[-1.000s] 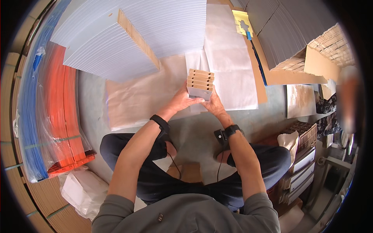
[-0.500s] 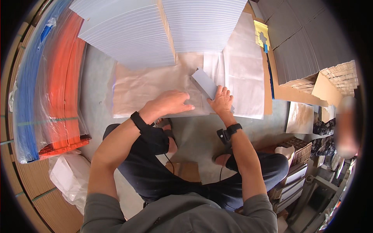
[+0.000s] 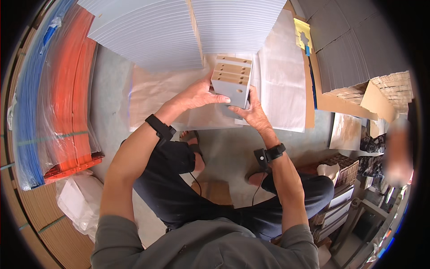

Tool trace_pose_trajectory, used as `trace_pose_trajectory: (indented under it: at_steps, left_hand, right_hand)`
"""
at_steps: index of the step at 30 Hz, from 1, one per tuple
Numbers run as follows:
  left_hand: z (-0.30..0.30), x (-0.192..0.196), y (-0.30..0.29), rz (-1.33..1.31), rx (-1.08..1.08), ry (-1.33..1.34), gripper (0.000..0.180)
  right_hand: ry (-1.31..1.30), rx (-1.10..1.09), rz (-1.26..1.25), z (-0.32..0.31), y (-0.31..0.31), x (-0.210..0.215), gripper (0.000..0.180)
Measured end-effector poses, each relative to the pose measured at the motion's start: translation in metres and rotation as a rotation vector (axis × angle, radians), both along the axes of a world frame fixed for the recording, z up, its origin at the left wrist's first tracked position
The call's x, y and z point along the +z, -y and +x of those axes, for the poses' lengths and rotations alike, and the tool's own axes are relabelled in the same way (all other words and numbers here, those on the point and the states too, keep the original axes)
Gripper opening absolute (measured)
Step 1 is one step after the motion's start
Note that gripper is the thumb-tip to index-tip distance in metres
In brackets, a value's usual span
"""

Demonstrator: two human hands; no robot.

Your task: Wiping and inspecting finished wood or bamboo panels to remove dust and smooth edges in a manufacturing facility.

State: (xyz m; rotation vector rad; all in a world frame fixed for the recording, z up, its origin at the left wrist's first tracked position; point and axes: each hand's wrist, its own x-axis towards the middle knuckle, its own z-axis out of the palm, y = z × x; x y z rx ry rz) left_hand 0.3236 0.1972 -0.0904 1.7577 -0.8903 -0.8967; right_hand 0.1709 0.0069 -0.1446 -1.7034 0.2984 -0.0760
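Between my two hands is a small stack of grey boards (image 3: 232,87), its tan edges turned up and showing rows of round drilled holes. My left hand (image 3: 200,95) grips the stack's left side, thumb across the near face. From the right, my right hand (image 3: 253,112) closes on its lower right corner, thumb on the near face too. Some of the fingers are hidden behind the boards. Beneath lies a translucent wrapping sheet (image 3: 154,101), with a paler white sheet (image 3: 282,89) on its right. Just beyond stands a tall pile of grey-white panels (image 3: 152,40).
At the left are plastic-wrapped orange strips (image 3: 76,103) and blue strips (image 3: 33,116), with a crumpled plastic bag (image 3: 78,201) nearer me. Dark grey boxes (image 3: 340,49) rise at the back right. A yellow tag (image 3: 302,33) lies by them. Brown cardboard (image 3: 210,193) lies between my feet.
The grey stack has turned, so its drilled edges now face up. My left hand, empty before, has moved right and taken hold of it alongside my right hand.
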Motion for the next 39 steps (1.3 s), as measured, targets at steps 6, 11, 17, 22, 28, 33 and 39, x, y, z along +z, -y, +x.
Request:
trace_pose_trajectory:
  at_steps: [6, 11, 17, 22, 28, 33, 39]
  left_hand:
    - [-0.022, -0.012, -0.011, 0.044, 0.042, 0.003, 0.077]
    - [-0.017, -0.032, -0.026, 0.101, 0.062, -0.041, 0.057]
    - [-0.015, -0.041, -0.026, 0.037, 0.093, -0.017, 0.051]
    - [-0.004, -0.044, -0.051, 0.419, -0.162, 0.101, 0.050]
    - [-0.028, -0.069, -0.061, 0.552, -0.382, 0.283, 0.055]
    - [-0.023, -0.056, -0.048, 0.530, -0.327, 0.275, 0.047]
    - [-0.019, -0.062, -0.045, 0.548, -0.400, 0.292, 0.045]
  right_hand:
    - [-0.020, 0.152, -0.028, 0.009, -0.014, -0.058, 0.084]
    - [0.024, 0.096, 0.078, 0.015, -0.027, -0.077, 0.075]
    - [0.015, 0.098, -0.199, 0.014, -0.022, -0.066, 0.071]
    - [-0.062, 0.027, -0.570, 0.008, -0.024, -0.011, 0.079]
    - [-0.311, 0.160, -1.049, 0.011, -0.016, -0.045, 0.074]
    - [-0.411, 0.179, -1.135, 0.015, -0.023, -0.073, 0.072]
    - [-0.436, 0.197, -1.104, 0.017, -0.013, -0.065, 0.073]
